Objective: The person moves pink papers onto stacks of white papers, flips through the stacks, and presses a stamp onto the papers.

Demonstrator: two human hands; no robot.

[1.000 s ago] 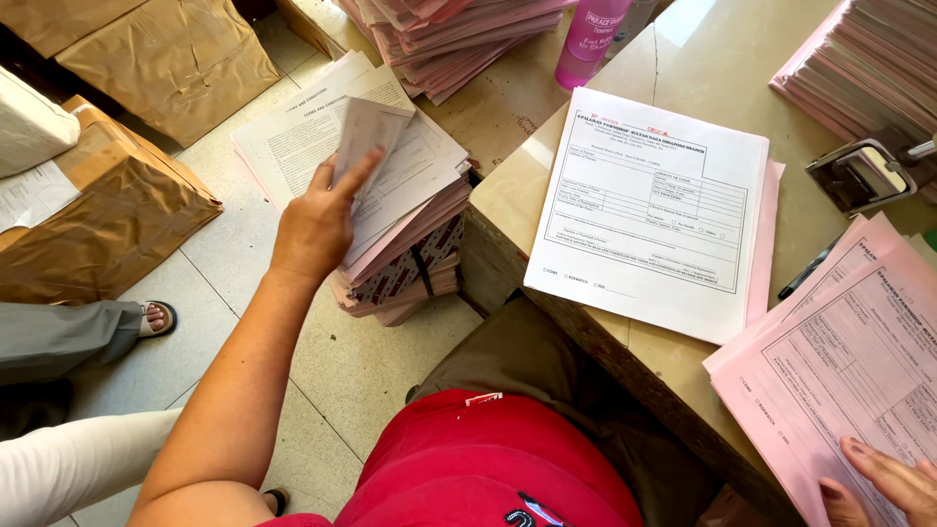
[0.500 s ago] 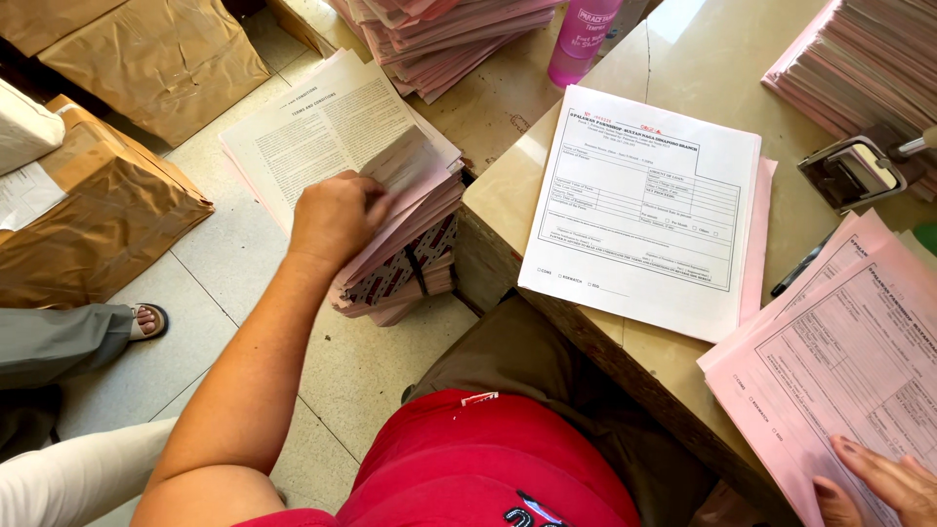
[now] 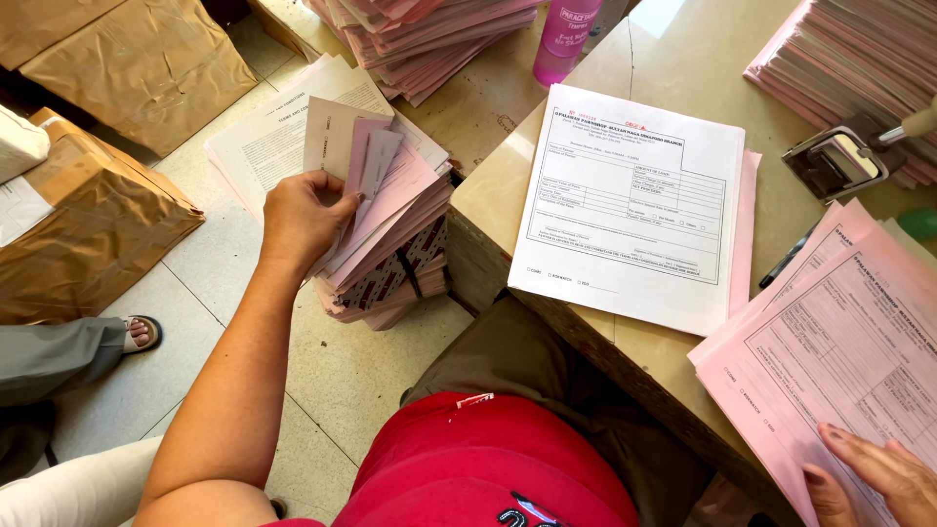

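Seated person in a red shirt (image 3: 488,464), viewed from above, hands working on two separate stacks of forms. Nearest, at the lower right, the right hand (image 3: 874,478) lies flat with fingers loosely spread on a fanned stack of pink printed paper forms (image 3: 830,351), pressing down so that the loose sheets stay put on the beige stone tabletop (image 3: 683,49). Just left of that hand, a white printed form on a thin pink-backed pile (image 3: 630,205) lies squared near the table edge, face up and readable from the seat. Beyond the right hand, a black pen (image 3: 786,262) and a metal-and-black stamp pad with a handled stamp (image 3: 841,161) rest within easy reach.

The left arm extends down beside the table, away from the right hand. The left hand (image 3: 298,220) pinches several pink and white sheets (image 3: 356,146) between thumb and fingers, lifting and fanning them off a bundled pile of pink and white paper forms (image 3: 390,263) that stands on the tiled floor (image 3: 185,381); the fanning separates the edges for picking. Under the lifted sheets, a broad white printed sheet (image 3: 264,146) is exposed.

Farther beyond the left hand: brown paper-wrapped parcels (image 3: 107,215), a tall stack of pink forms (image 3: 429,39), and a pink plastic bottle (image 3: 564,39). To the left, another person's sandalled foot (image 3: 137,334).
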